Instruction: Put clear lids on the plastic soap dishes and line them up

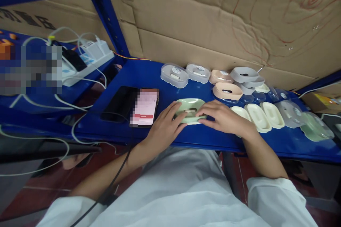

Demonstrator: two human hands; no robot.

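Note:
A light green soap box (190,103), oval in shape, rests on the blue table in front of me. In its central slot is a small cream piece (190,111). My left hand (165,122) grips the left end, fingers along the far rim and thumb reaching toward the slot. Around the right end curls my right hand (218,116), its fingertips beside the slot and on the near rim. The fingers cover both ends of the box.
A lit phone (145,108) lies left of the box, beside a black flat object (119,103). Grey lidded boxes (174,75) and a peach soap box (227,90) stand at the back. Cream trays (258,117) and another green box (315,126) sit right. Cables cross the left side.

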